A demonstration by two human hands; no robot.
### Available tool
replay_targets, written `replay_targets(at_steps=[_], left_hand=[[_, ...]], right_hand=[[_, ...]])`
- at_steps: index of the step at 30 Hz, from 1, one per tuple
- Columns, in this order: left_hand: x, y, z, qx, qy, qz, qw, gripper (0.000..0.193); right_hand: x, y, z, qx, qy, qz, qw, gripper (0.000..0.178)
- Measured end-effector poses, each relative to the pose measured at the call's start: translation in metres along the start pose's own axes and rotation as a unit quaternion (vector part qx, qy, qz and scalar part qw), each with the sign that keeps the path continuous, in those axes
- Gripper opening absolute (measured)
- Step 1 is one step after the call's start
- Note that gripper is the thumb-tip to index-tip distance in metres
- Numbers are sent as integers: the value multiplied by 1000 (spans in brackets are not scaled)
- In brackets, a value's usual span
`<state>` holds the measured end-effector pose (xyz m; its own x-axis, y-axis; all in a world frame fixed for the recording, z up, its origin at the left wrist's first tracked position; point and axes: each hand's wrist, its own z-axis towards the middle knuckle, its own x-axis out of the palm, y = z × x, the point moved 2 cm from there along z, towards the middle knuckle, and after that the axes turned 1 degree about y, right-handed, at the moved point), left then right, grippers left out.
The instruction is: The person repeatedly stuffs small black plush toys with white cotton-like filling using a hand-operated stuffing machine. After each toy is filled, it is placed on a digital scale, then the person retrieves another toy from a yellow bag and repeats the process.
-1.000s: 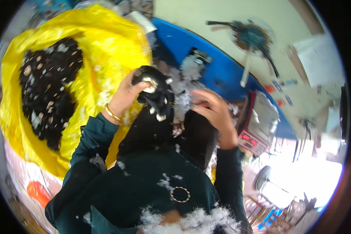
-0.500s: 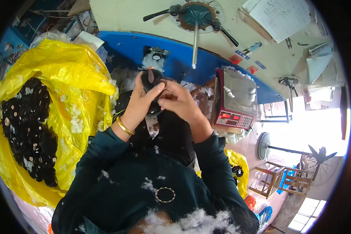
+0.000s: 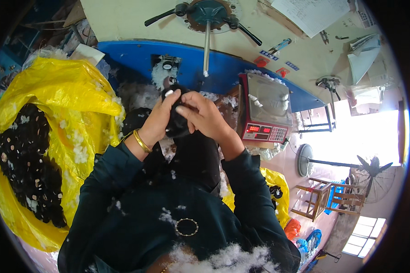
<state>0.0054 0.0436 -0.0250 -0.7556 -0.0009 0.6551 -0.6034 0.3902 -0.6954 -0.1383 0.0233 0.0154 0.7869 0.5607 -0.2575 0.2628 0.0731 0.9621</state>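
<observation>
A small black plush toy (image 3: 177, 126) with a pinkish-grey ear sits upright over my lap, between both hands. My left hand (image 3: 156, 119), wearing a gold bangle, is closed around its left side, thumb near the top. From the right, my right hand (image 3: 206, 117) has curled fingers and thumb pressed against the plush. Whatever small thing may lie under the fingertips is hidden. To my left, a large yellow woven sack (image 3: 89, 98) gapes around a heap of black plush pieces (image 3: 28, 166) with pale spots.
A metal filling nozzle (image 3: 207, 48) juts from the blue-fronted machine (image 3: 127, 52) ahead. At right stands a red digital scale (image 3: 265, 109) with tufts of white stuffing. Farther right are a standing fan (image 3: 305, 160), a wooden chair (image 3: 315, 202) and another yellow sack (image 3: 281, 182).
The view has shifted a little. The plush toy has turned and sits lower in my hands, its ear now at the top. My right fingers have spread over its upper side.
</observation>
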Motion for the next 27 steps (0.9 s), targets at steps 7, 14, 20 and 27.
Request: replay_targets(at_steps=[7, 14, 20, 27], left_hand=[[40, -21, 20, -56, -16, -103, 993, 34], [41, -33, 54, 155, -43, 201, 966, 35], [51, -54, 47, 340, -59, 500, 795, 40], [34, -31, 24, 342, -24, 587, 734, 40]], right_hand=[[-31, 32, 6, -187, -207, -327, 903, 30], [-99, 21, 116, -189, -317, -327, 870, 30], [-117, 17, 150, -253, -309, -314, 861, 34], [-82, 17, 93, -171, -316, -301, 883, 28]])
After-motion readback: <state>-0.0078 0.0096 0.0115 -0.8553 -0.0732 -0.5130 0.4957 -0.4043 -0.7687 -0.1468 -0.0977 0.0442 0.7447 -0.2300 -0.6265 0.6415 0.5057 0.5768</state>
